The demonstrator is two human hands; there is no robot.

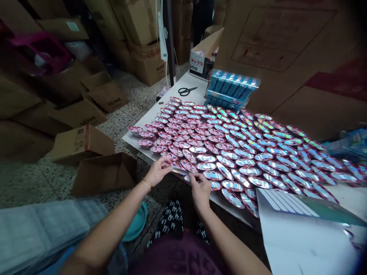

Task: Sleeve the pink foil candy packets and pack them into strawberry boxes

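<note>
Many oval pieces [206, 157] with red rims and mirror-like tops stand packed together on a white table [351, 196]. Those toward the left show pink tops with round shapes. At the near edge, a thin shiny strip [180, 172] stretches between my two hands. My left hand [157, 170] pinches its left end, with a gold bracelet on the wrist. At the other end, my right hand [200, 188] grips it between thumb and fingers, close to the nearest ovals. What exactly the strip is, I cannot make out.
Black scissors [186, 91] lie at the table's far left. Blue packs [229, 88] stand behind the ovals, beside a large carton [289, 72]. A white sheet [298, 236] with a green part lies at the right. Cardboard boxes [83, 144] and a teal basin [137, 223] are on the floor.
</note>
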